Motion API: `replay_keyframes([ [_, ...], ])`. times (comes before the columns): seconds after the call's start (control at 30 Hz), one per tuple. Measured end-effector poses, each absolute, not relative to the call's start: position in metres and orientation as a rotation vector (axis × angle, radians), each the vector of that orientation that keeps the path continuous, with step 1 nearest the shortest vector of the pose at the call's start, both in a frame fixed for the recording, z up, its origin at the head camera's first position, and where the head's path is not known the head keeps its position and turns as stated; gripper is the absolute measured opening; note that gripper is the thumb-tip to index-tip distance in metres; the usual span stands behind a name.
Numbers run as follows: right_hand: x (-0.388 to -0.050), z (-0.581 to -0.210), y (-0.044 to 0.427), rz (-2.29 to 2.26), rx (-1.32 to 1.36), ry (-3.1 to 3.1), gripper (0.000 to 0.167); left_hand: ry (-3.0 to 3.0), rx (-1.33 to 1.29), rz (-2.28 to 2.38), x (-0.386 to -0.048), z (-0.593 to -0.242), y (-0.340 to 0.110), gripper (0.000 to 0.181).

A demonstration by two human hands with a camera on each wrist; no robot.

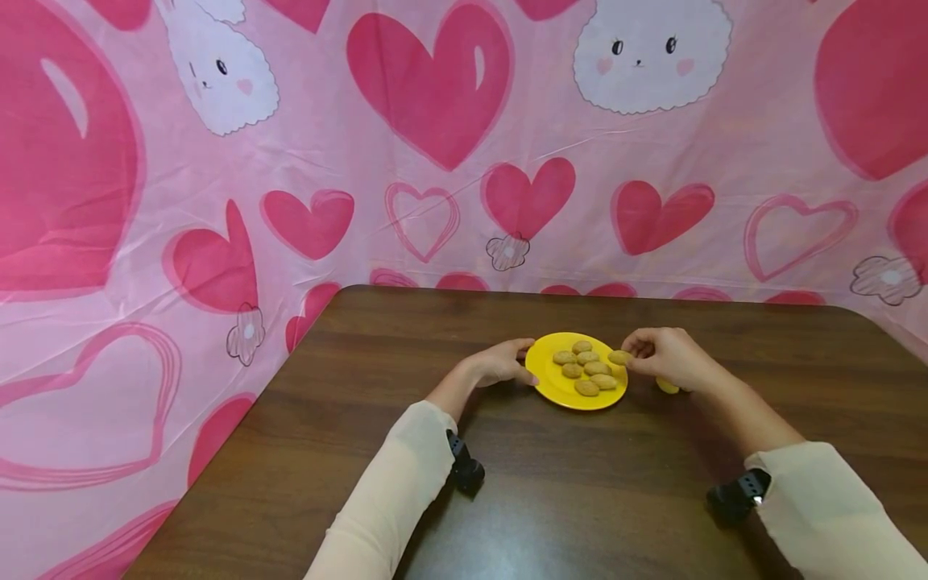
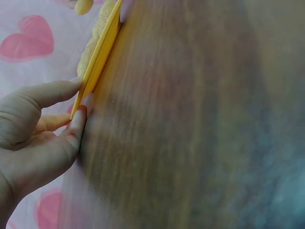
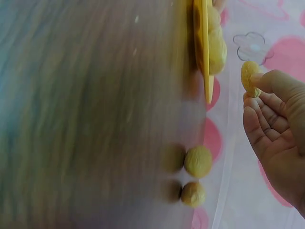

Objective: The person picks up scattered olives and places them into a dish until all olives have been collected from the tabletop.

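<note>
A yellow plate (image 1: 545,377) on the table bears several small oval, tan, ridged pieces (image 1: 586,387). My left hand (image 1: 499,364) pinches its left rim, thumb above and fingers beneath, as the left wrist view shows on the plate edge (image 2: 102,57). Just over the plate's right rim, my right hand (image 1: 673,356) holds one more oval tan piece (image 3: 249,78) between thumb and fingertips. Two loose tan pieces (image 3: 198,161) rest on the table in the right wrist view. From the head, one loose piece (image 1: 667,387) shows below the right hand, partly hidden by it.
The dark brown wooden table (image 1: 406,338) has rounded far corners. Behind it and along its left side hangs a pink cloth (image 1: 435,201) with hearts and white animal faces. Both forearms wear pale sleeves, with a black wrist camera (image 1: 467,474) on each.
</note>
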State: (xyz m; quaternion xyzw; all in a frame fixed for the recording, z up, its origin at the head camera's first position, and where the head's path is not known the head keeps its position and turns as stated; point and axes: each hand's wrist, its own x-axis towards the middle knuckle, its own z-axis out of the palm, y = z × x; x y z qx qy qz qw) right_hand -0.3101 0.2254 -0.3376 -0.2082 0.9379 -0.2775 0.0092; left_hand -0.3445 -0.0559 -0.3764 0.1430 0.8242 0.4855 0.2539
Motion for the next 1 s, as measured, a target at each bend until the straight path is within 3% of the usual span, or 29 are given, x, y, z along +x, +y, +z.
replay_keyframes([
  [0.43,-0.318,-0.341,0.188,-0.88,-0.72,2.86,0.018,2.228,0.388,1.333,-0.344,-0.378,-0.056,0.077],
  [1.0,-0.322,-0.352,0.157,-0.79,-0.846,2.81,0.01,2.229,0.4,1.343,-0.343,-0.377,-0.057,0.078],
])
